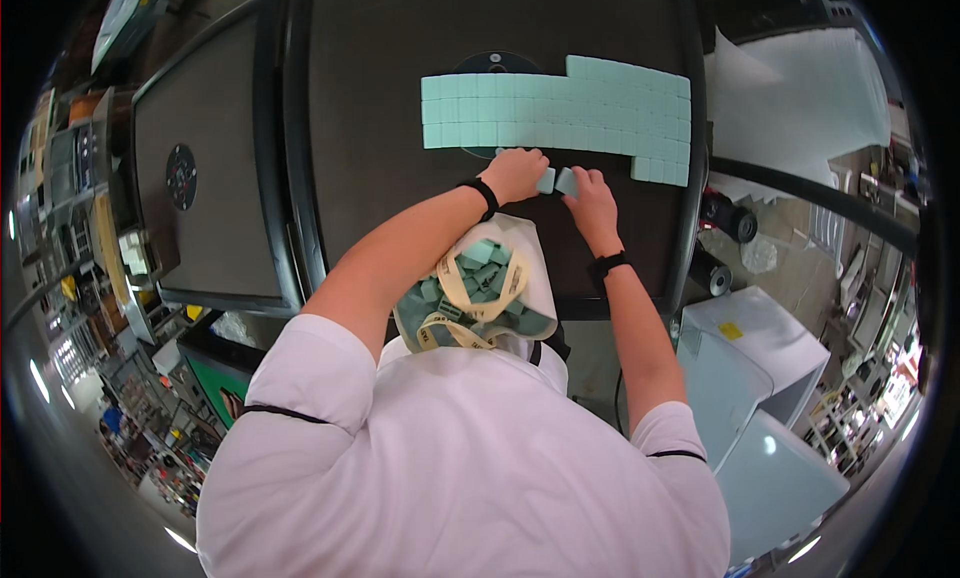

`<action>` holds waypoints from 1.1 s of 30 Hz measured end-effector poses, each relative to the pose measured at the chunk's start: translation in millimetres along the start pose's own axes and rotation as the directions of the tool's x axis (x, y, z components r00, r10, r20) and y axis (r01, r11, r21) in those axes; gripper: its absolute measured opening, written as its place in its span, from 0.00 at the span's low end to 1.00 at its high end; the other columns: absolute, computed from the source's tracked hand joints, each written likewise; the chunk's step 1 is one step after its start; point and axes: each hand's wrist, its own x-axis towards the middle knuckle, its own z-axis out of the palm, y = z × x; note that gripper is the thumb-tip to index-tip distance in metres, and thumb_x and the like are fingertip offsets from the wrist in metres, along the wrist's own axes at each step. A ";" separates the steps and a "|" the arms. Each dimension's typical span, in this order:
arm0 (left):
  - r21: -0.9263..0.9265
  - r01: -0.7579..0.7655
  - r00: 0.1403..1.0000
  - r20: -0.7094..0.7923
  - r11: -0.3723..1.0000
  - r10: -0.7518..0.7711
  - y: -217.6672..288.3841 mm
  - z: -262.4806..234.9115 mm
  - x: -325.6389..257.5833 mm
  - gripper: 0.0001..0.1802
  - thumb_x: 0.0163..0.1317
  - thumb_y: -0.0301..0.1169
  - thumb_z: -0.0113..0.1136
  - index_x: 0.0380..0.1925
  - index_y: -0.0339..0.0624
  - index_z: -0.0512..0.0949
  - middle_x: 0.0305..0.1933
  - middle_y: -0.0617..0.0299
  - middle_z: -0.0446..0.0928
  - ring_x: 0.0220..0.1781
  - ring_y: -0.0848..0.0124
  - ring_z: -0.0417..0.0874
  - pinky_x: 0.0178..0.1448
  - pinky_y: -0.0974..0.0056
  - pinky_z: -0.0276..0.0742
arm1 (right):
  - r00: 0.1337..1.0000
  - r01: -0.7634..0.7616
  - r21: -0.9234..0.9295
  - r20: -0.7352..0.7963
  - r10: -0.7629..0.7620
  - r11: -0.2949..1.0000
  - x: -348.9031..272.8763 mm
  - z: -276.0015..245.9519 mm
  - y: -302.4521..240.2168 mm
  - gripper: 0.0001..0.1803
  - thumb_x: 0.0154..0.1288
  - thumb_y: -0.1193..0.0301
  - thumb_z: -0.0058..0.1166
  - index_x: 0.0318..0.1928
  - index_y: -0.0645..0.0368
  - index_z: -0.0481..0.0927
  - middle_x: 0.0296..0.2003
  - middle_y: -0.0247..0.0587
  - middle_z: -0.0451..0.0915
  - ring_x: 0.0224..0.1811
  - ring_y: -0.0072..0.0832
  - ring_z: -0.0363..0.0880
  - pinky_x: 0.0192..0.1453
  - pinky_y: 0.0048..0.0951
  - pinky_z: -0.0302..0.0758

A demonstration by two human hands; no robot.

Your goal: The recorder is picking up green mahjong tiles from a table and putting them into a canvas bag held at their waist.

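Mahjong tiles (530, 110) with pale green backs lie edge to edge in a block of rows on the dark mahjong table (370, 108). Just in front of the block, my left hand (516, 175) has its fingers closed on a mahjong tile (546, 181). Close beside it, my right hand (592, 206) pinches another tile (567, 182) between thumb and fingers. The two tiles are a small gap apart. Against my body at the table's near edge is an open cream cloth bag (535, 253), with several loose green tiles (480, 278) inside and its handles lying across the opening.
A second dark-topped table (215, 98) stands to the left. White foam sheets (800, 103) are beyond the right edge, above black rollers (730, 218). A white cabinet (755, 338) stands at my right, with shelving (75, 168) at the far left.
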 end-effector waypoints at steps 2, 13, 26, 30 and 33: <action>-0.130 0.089 0.996 0.006 0.987 -0.089 -10.7 -24.2 -15.0 0.27 0.59 0.46 0.79 0.49 0.37 0.85 0.51 0.48 0.86 0.52 0.48 0.90 0.57 0.47 0.87 | 0.995 -0.095 0.137 -0.031 0.100 0.986 -14.4 -5.0 -6.5 0.33 0.64 0.68 0.76 0.68 0.53 0.79 0.53 0.46 0.83 0.51 0.48 0.87 0.55 0.49 0.85; -0.887 0.318 0.948 0.309 0.334 -0.082 33.9 -226.6 -269.0 0.23 0.70 0.45 0.73 0.52 0.35 0.88 0.38 0.64 0.87 0.35 0.77 0.87 0.39 0.68 0.85 | 0.692 -0.618 0.719 0.689 -0.215 0.318 -112.0 -216.7 -98.9 0.31 0.68 0.72 0.64 0.72 0.60 0.81 0.45 0.28 0.86 0.40 0.15 0.82 0.39 0.21 0.79; -0.034 0.447 0.889 -0.090 0.894 -0.448 138.8 -89.3 -290.2 0.14 0.65 0.31 0.72 0.41 0.29 0.83 0.51 0.39 0.84 0.47 0.47 0.91 0.48 0.47 0.89 | 0.966 0.077 -0.098 0.252 -0.050 0.992 -168.3 -134.4 -206.8 0.24 0.61 0.71 0.75 0.55 0.62 0.80 0.58 0.47 0.83 0.44 0.48 0.89 0.52 0.48 0.87; -0.432 0.051 0.974 -0.176 0.901 -0.140 128.7 -108.9 -303.1 0.10 0.68 0.26 0.69 0.45 0.31 0.85 0.49 0.46 0.86 0.45 0.53 0.91 0.46 0.52 0.88 | 0.954 0.229 0.214 0.147 -0.263 0.950 -179.2 -147.9 -191.3 0.09 0.64 0.74 0.69 0.44 0.59 0.85 0.44 0.44 0.87 0.42 0.47 0.88 0.49 0.48 0.84; -0.674 0.112 0.853 -0.312 0.730 -0.419 119.0 -141.8 -303.9 0.05 0.74 0.24 0.64 0.44 0.34 0.86 0.41 0.57 0.85 0.38 0.69 0.85 0.42 0.64 0.81 | 0.968 0.231 0.284 -0.162 -0.191 0.931 -166.0 -166.2 -180.9 0.04 0.68 0.75 0.65 0.34 0.58 0.85 0.31 0.42 0.85 0.37 0.48 0.84 0.46 0.47 0.79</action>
